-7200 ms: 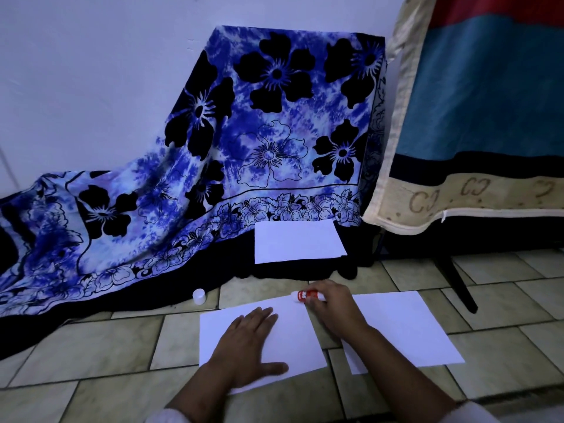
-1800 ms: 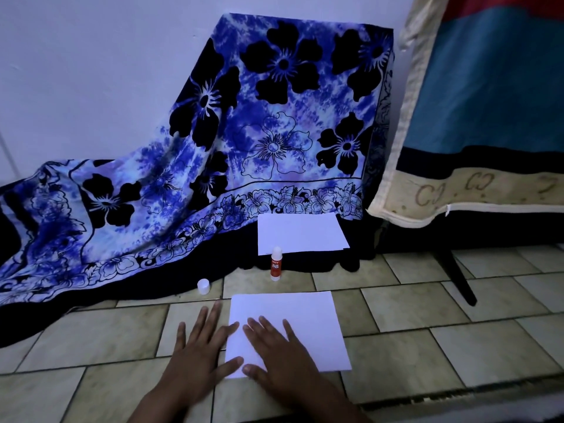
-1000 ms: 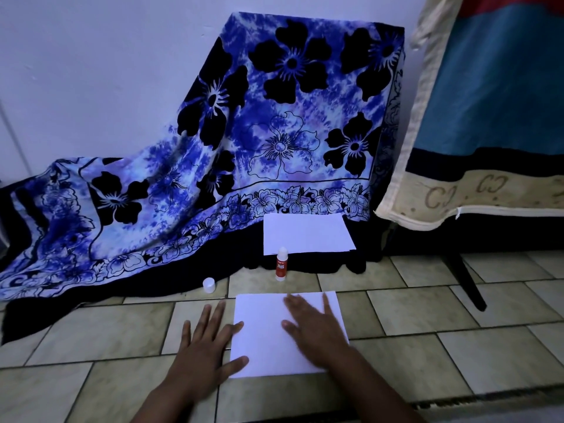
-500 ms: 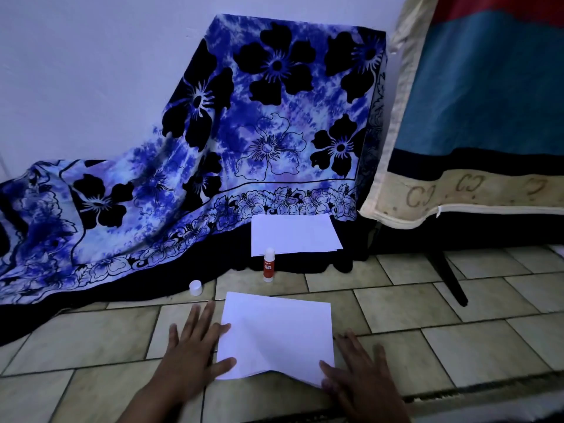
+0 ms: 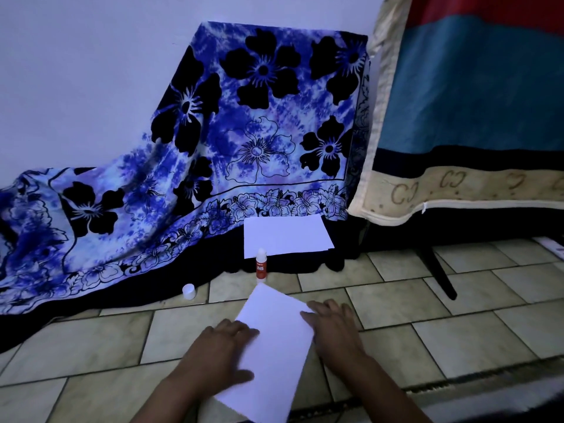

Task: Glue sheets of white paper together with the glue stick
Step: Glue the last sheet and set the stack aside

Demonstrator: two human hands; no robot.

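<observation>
From the head view, the white sheet (image 5: 274, 346) lies askew on the tiled floor (image 5: 457, 331); the left hand (image 5: 219, 352) rests flat on its left edge, the right hand (image 5: 332, 328) touches its right edge with loose fingers, neither gripping; the glue stick (image 5: 261, 265) stands uncapped just beyond its far corner.

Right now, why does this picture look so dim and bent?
Head view: dim, blue-tinted light; the near white paper sheet stands out; beige tiled floor lines bow slightly from the wide-angle lens; label on the red-and-white glue stick unreadably soft.
</observation>
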